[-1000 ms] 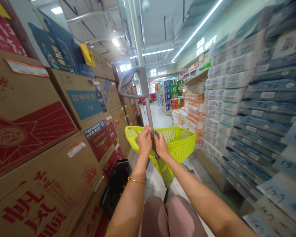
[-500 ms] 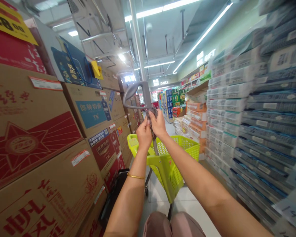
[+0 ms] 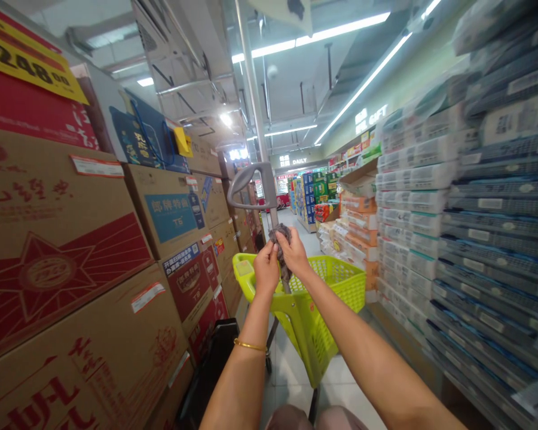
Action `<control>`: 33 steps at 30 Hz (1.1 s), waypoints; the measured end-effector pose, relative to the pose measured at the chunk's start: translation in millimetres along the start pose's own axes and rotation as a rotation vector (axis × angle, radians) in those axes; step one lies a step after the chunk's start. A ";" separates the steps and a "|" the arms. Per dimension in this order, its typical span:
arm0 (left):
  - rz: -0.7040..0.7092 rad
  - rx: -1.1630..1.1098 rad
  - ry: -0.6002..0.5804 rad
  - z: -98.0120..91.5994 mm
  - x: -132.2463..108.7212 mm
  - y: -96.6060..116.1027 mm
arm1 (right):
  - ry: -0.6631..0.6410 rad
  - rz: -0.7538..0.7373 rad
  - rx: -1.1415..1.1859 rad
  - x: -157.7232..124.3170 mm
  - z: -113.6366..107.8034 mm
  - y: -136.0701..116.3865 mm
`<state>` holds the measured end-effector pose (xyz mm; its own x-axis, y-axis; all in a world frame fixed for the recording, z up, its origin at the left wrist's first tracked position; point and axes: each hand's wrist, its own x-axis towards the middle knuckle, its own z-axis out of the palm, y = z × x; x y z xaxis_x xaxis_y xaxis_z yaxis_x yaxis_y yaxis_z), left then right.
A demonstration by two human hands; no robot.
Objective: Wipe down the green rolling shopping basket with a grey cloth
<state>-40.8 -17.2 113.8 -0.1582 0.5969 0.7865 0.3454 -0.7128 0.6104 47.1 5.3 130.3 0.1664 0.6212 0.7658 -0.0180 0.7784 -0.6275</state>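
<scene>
Both my hands close around a crumpled dark grey cloth (image 3: 280,232), which wraps a thin metal pole (image 3: 256,95). My left hand (image 3: 266,272) pinches the cloth from the left, with a gold bangle (image 3: 250,345) on that wrist. On the right side of the pole, my right hand (image 3: 295,254) grips the same cloth, thumb on top. Just above the hands a grey loop handle (image 3: 269,186) is fixed to the pole. Behind and below them stands a lime-green shopping basket cart (image 3: 305,325); the pole's lower part passes in front of its rim.
Stacked cardboard cartons (image 3: 63,263) line the left, with a yellow price sign (image 3: 33,65) on top. A black case-like object (image 3: 215,364) stands low beside them. Tall stacks of plastic-wrapped packs (image 3: 407,197) rise on the right. A tiled aisle (image 3: 291,224) runs ahead between shelves.
Both hands and the cloth sit lower in the view, farther below the loop handle, so they have slid down the pole. The camera view has also shifted slightly.
</scene>
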 end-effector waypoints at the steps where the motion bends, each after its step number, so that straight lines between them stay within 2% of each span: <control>1: 0.003 -0.001 -0.012 -0.6 -3.5 -1.8 | -0.017 0.017 0.000 -6.6 -2.6 3.0; 5: -0.016 0.044 -0.027 -4.3 -11.6 -6.9 | -0.064 0.075 -0.025 -31.9 -11.1 14.8; 7: -0.007 0.092 -0.026 -6.1 -11.9 -7.5 | -0.046 0.082 -0.058 -35.5 -11.6 16.1; 9: 0.015 0.121 -0.031 -7.0 -11.5 -7.5 | 0.003 0.057 -0.103 -27.7 -8.8 11.7; 12: 0.026 0.102 -0.025 -5.7 -13.3 -9.1 | 0.070 -0.035 -0.147 1.0 -0.8 -3.9; 15: -0.042 0.089 -0.025 -2.3 -18.1 -14.0 | 0.110 -0.096 -0.149 28.8 7.1 -18.5; 18: -0.109 0.158 -0.041 -0.7 -22.2 -18.3 | 0.098 -0.081 -0.115 34.6 11.4 -19.8; 21: -0.075 0.305 -0.078 -4.0 -24.8 -18.3 | 0.085 -0.041 -0.066 19.3 11.1 -8.8; 23: -0.038 0.414 -0.152 -8.1 -27.8 -16.0 | 0.077 -0.015 -0.044 4.8 9.1 0.5; 27: -0.059 0.665 -0.267 -13.0 -40.9 -10.5 | 0.074 0.041 -0.046 -22.0 4.1 15.6; 30: -0.074 0.893 -0.301 -11.4 -55.2 -8.4 | 0.062 0.074 -0.078 -40.2 0.2 24.2; 33: 0.042 1.029 -0.306 -8.9 -69.2 -10.0 | 0.058 0.084 -0.124 -58.0 -3.4 33.7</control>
<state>-41.5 -54.7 54.1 0.0611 0.7480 0.6609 0.9808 -0.1677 0.0991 40.2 -4.8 64.2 0.2260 0.6749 0.7025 0.0872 0.7042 -0.7046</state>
